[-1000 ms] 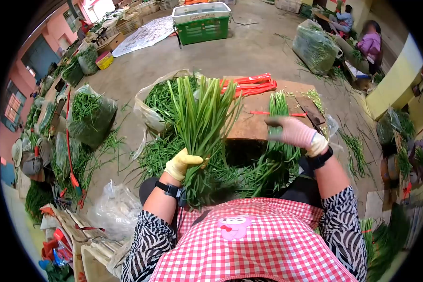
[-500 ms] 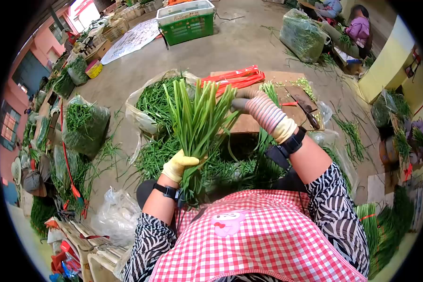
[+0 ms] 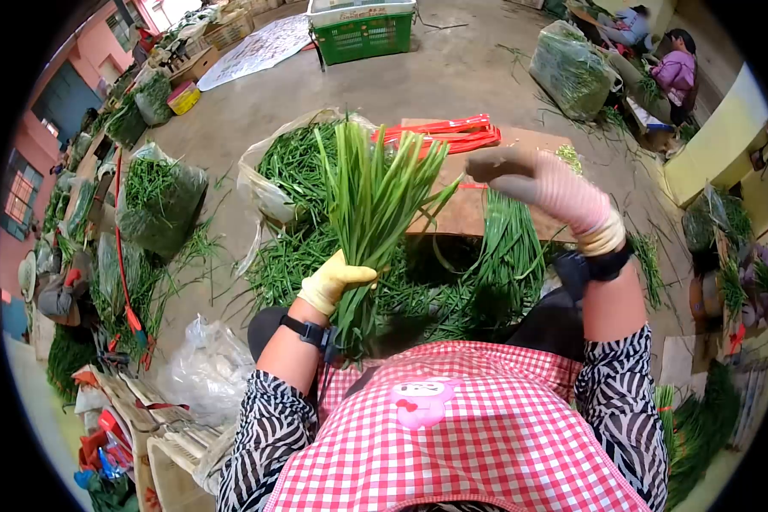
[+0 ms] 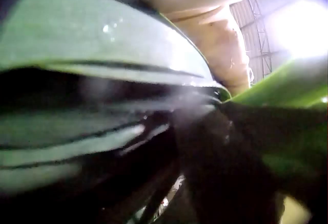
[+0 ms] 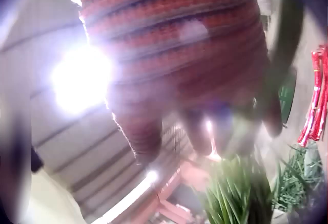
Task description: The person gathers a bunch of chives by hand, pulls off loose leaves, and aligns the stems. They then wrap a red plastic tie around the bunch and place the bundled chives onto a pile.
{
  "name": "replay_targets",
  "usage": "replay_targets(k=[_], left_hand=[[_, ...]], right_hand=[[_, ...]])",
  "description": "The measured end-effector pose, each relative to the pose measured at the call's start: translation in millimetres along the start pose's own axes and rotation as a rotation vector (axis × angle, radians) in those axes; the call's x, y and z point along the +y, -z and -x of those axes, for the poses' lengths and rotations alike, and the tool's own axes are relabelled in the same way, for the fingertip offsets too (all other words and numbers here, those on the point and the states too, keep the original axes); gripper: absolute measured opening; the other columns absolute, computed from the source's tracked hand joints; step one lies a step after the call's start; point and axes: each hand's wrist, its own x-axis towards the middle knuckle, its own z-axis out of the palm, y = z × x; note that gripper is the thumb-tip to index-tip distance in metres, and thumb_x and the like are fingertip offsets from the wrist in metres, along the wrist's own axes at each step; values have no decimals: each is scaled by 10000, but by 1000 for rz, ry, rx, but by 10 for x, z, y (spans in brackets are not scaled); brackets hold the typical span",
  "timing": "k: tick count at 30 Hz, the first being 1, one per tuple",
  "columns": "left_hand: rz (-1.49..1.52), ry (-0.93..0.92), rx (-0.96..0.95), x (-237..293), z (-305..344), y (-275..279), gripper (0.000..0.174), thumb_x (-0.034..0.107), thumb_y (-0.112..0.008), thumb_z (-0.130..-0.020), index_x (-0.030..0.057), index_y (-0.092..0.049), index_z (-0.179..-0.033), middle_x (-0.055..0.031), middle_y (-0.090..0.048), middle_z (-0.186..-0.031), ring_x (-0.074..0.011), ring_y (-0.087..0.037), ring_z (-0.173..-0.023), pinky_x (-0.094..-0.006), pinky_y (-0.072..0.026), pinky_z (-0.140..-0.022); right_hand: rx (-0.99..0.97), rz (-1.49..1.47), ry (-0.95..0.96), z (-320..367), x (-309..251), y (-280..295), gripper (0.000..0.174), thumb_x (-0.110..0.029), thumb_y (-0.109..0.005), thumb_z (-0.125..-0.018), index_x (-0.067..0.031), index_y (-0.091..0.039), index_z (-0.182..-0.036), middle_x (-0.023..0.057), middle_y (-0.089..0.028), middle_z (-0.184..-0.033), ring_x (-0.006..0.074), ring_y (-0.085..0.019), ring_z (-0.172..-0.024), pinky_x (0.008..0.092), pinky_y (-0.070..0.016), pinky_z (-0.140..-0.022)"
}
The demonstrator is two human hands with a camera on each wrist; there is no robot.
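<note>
In the head view, my yellow-gloved left hand point(image 3: 340, 277) grips an upright bunch of garlic chives point(image 3: 371, 200) low down, with its pale stem ends fanned at the top. My right hand point(image 3: 555, 188), in a striped glove with grey fingertips, hovers over the wooden board point(image 3: 452, 209), just right of the bunch. Its fingers are extended and look loosely spread in the right wrist view. Beneath it, more chives point(image 3: 512, 239) drape over the board's near edge. Broad dark leaves point(image 4: 102, 34) fill most of the left wrist view.
Red strips point(image 3: 452, 135) lie along the board's far side. Left of it, an opened plastic bag point(image 3: 260, 192) is filled with chives, and loose leaves cover the area below. A green crate point(image 3: 363, 38) stands on the floor ahead. Two people sit at the far right.
My right hand went from above the right-hand chives to the top of the held bunch, then back right over the board. The left hand keeps its grip, and the bunch leans slightly further right.
</note>
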Motion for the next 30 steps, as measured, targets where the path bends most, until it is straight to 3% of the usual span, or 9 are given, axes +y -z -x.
replay_targets(k=[2, 5, 8, 9, 12, 17, 20, 22, 30], left_hand=[[15, 23, -9, -9, -37, -23, 496, 201, -815, -771, 13, -671, -1205, -53, -698, -1004, -157, -631, -847, -302, -503, -762], [42, 80, -53, -75, -99, 21, 603, 62, -790, -803, 20, -620, -1379, -46, -706, -1189, -150, -652, -1029, -295, -519, -906], [48, 93, -130, -87, -99, -11, 631, 77, -797, -801, 17, -606, -1399, -47, -699, -1225, -148, -646, -1061, -294, -515, -925], [62, 111, -148, -46, -76, -48, 661, 73, -801, -787, 13, -599, -1413, -51, -693, -1247, -150, -638, -1098, -302, -516, -936], [42, 129, -189, -73, -67, -20, 681, 68, -800, -774, 13, -595, -1421, -56, -691, -1259, -153, -632, -1117, -306, -515, -941], [20, 119, -144, 4, -20, -170, 567, 127, -797, -735, -8, -655, -1267, -79, -701, -996, -170, -635, -810, -301, -514, -701], [48, 166, -211, -61, -56, -94, 592, 123, -801, -730, -6, -645, -1287, -88, -702, -1007, -177, -634, -806, -302, -513, -699], [43, 143, -227, -77, -73, -87, 673, 124, -811, -734, 1, -610, -1365, -72, -699, -1107, -167, -635, -885, -301, -516, -733], [45, 133, -212, -92, -82, -97, 731, 109, -842, -747, 8, -583, -1423, -60, -691, -1224, -153, -642, -982, -301, -534, -792]], right_hand=[[198, 201, 44, -117, -14, -243, 460, -270, -777, -896, 8, -691, -1252, 157, -746, -1139, 217, -707, -1088, 334, -538, -1009], [290, 359, -93, -429, 40, -394, 615, -278, -868, -797, -31, -656, -1319, 226, -626, -1417, 307, -599, -1327, 411, -464, -1119], [252, 514, 192, -652, 422, -488, 645, -222, -901, -750, -48, -647, -1316, 238, -562, -1494, 353, -566, -1367, 426, -453, -1137], [154, 497, 118, -645, 401, -433, 653, -201, -916, -730, -53, -642, -1304, 230, -528, -1531, 369, -556, -1369, 426, -470, -1124], [-79, 265, -82, -681, 436, -307, 545, -282, -893, -761, -57, -693, -1215, 219, -633, -1384, 302, -636, -1241, 395, -502, -1055], [-243, 424, -21, -666, 456, -198, 541, -358, -856, -793, -34, -715, -1202, 142, -768, -1016, 205, -715, -989, 364, -550, -906], [-287, 455, -94, -665, 451, -180, 573, -409, -847, -796, -63, -725, -1236, 151, -770, -1018, 218, -722, -969, 364, -554, -891], [-308, 526, -168, -682, 445, -180, 574, -470, -833, -797, -17, -734, -1134, 149, -763, -965, 230, -718, -921, 371, -558, -853], [-167, 232, -128, -416, 487, -213, 385, -326, -764, -913, -24, -732, -1150, 103, -765, -1021, 177, -699, -956, 349, -545, -888]])
